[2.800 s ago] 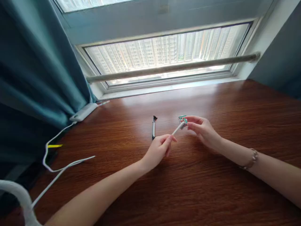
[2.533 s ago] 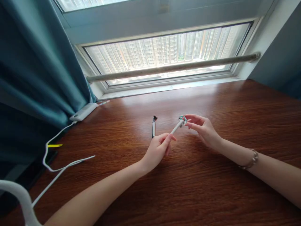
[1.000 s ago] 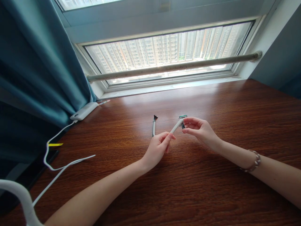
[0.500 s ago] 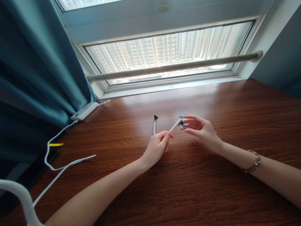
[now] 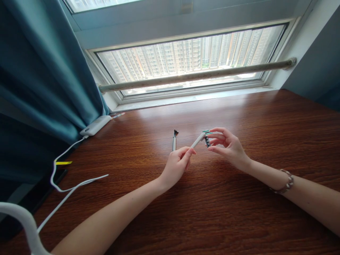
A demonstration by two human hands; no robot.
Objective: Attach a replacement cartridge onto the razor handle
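My left hand [image 5: 177, 163] is closed round the handle of a small white brush [image 5: 198, 140], whose dark bristles face down and to the right. The bristled end is against or very near a small green and black piece that looks like a circuit board [image 5: 207, 142]. My right hand [image 5: 227, 143] pinches that board, thumb below and fingers above and behind. Just beyond my left hand, a slim pale stick with a dark tip [image 5: 174, 141] lies on the wooden table [image 5: 170, 212]. Its near end is hidden behind the hand.
A white power strip or adapter [image 5: 96, 125] with a white cable [image 5: 53, 177] lies by the blue curtain [image 5: 53, 63]. A yellow strip [image 5: 63, 163] is at the left. A white curved tube [image 5: 23, 219] fills the lower left corner. A pipe [image 5: 196, 75] crosses the window.
The board has tilted a little in my right hand, whose fingers have shifted slightly upward. The brush has moved very slightly, showing more of its bristles.
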